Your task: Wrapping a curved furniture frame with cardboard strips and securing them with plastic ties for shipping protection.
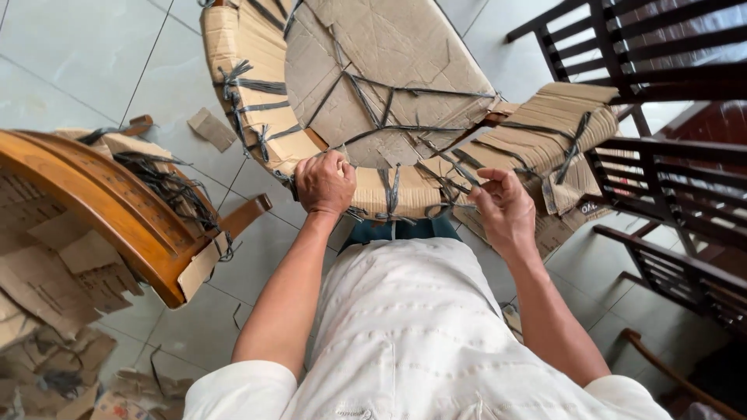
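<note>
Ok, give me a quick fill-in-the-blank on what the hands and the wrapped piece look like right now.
1. The round piece is wrapped in brown ____.
2. Dark ____ bind the wrapping.
3. The left hand rests, fist closed, on the piece's near ____.
4. The right hand pinches a strap beside the dark wooden ____.

Missing: cardboard; straps; edge; chairs

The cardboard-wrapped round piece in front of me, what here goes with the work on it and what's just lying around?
In hand:
- round cardboard-wrapped furniture piece
- dark plastic strapping bands
- left hand, pressing the wrapped rim
- right hand, fingers pulling a strap

Lying about:
- curved brown wooden chair part
- torn cardboard scraps
- dark slatted wooden chairs
</note>
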